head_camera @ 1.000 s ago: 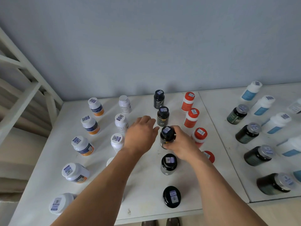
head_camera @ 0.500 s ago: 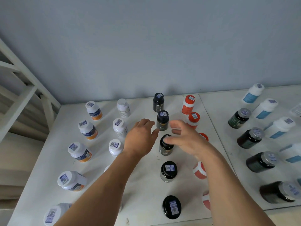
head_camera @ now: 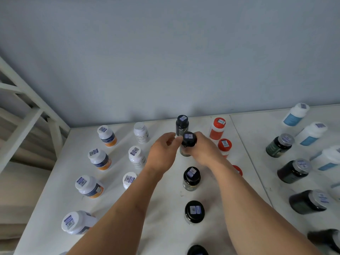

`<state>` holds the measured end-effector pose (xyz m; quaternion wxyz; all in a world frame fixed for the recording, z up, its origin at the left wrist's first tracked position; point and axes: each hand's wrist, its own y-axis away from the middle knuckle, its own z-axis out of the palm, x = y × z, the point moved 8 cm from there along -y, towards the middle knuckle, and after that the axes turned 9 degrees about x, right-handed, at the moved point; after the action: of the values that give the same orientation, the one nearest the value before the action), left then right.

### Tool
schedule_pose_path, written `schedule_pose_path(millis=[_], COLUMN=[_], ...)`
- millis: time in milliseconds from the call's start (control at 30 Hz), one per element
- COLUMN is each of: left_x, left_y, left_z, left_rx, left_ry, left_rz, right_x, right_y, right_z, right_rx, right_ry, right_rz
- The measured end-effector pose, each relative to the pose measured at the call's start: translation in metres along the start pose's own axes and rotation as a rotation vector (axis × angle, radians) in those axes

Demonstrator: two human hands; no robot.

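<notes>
The small dark bottle point(head_camera: 189, 140) has a round black cap bearing a white-and-blue code sticker, and a grey-green label on its body. It is upright, cap up, and the right hand point(head_camera: 204, 152) grips its body. It sits just in front of the rearmost black-capped bottle point(head_camera: 182, 124). Its base is hidden.

The scene is lit dimly and evenly by soft, cool light, faint shadows are thrown onto the wall point(head_camera: 165, 70) beyond the right grip point(head_camera: 204, 151), the table point(head_camera: 161, 227) edges are bent by the wide lens, and a dark jar point(head_camera: 323, 238) nearer and far right of that grip is smeared by blur.
</notes>
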<state>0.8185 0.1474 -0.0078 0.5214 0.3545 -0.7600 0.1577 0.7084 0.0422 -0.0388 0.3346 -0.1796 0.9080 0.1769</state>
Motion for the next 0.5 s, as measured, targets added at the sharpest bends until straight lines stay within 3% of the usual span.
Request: schedule_pose_path(millis=[200, 400, 500], left_x=[0.024, 0.039, 0.043], left_y=[0.005, 0.015, 0.023], left_z=[0.017, 0.020, 0.023], left_rx=[-0.227, -0.278, -0.267], left_ry=[0.262, 0.453, 0.464], left_rz=[0.018, -0.038, -0.073], right_x=[-0.019, -0.008, -0.005], right_y=[0.043, 0.070, 0.080], right_z=[-0.041, -0.047, -0.052], right_rx=[0.069, -0.020, 0.086], right_ry=[-0.219, -0.235, -0.234], right_rz=[-0.080, -0.076, -0.041])
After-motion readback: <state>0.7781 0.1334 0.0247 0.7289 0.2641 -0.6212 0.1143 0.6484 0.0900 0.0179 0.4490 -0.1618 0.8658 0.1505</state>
